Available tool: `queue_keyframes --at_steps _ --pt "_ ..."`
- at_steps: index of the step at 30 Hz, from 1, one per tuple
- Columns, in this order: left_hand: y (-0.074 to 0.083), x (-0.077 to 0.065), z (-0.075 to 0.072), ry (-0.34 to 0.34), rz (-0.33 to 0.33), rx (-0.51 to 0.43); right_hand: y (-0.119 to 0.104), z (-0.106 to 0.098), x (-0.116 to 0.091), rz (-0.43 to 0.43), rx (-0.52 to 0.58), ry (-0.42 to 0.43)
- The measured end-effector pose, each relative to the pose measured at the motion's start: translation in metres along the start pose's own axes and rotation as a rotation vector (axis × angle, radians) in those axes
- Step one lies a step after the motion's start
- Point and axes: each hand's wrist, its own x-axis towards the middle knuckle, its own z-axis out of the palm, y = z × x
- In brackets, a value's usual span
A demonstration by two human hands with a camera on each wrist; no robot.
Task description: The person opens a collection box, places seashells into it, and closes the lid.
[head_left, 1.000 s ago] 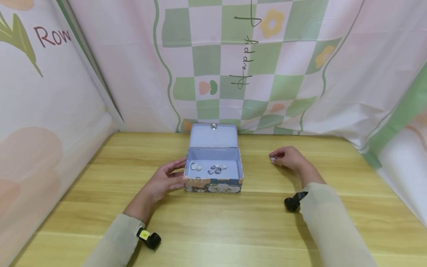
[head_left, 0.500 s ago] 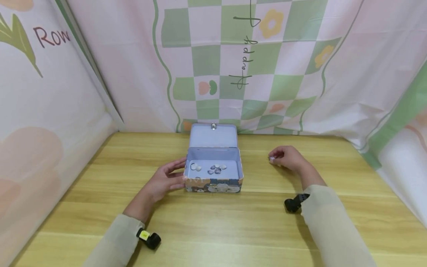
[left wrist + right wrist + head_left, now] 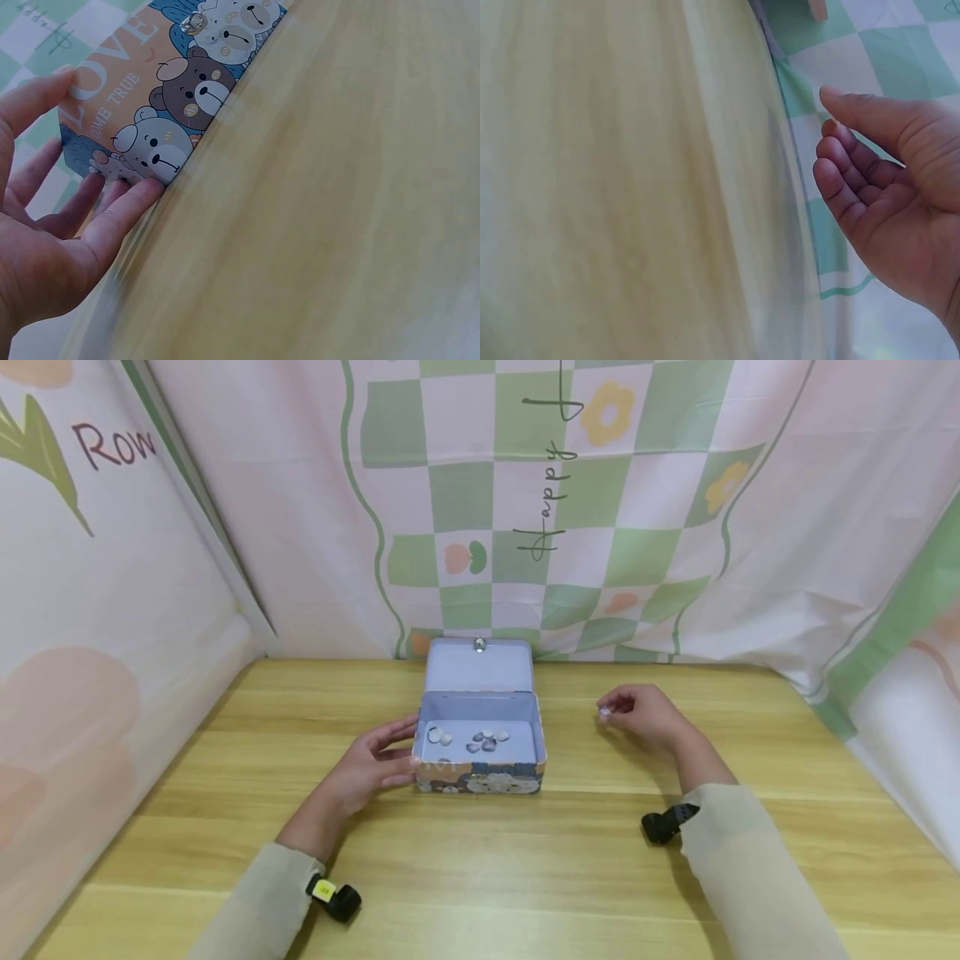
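Note:
A tin box [image 3: 480,777] stands on the table with its lid [image 3: 479,665] raised at the back. Several small white and purple-grey seashells [image 3: 489,745] lie on its pale lilac floor. My left hand [image 3: 369,768] touches the box's left side with extended fingers; the left wrist view shows the fingertips at the edge of the bear-printed front [image 3: 187,97]. To the right of the box, my right hand [image 3: 645,714] pinches a small whitish seashell [image 3: 604,712] between thumb and fingers, just above the table. In the right wrist view the fingers mostly hide it.
The wooden table [image 3: 480,877] extends around the box to both sides and the front. A checked green and white curtain [image 3: 525,510] hangs right behind the lid, and a printed cloth [image 3: 112,610] hangs on the left. Black wrist cameras [image 3: 343,902] sit at both sleeves.
My right hand has moved slightly left and up from the table, carrying the pinched seashell. The left hand and the tin box have stayed in place.

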Motion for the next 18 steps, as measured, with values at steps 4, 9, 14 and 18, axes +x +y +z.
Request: queue_keyframes --at_steps 4,9,14,18 --pt "0.0 0.0 0.0 -0.003 0.001 -0.005 -0.008 0.001 -0.001 -0.03 0.008 0.014" --pt "0.001 0.0 0.001 -0.006 0.001 -0.008 -0.019 0.002 -0.001 -0.083 0.023 0.02" --pt "0.001 0.0 0.001 -0.007 -0.001 -0.009 -0.032 0.002 -0.001 -0.107 0.028 0.014" --pt "0.001 0.0 0.0 -0.009 -0.002 -0.009 -0.04 0.002 -0.002 -0.121 0.027 0.01"
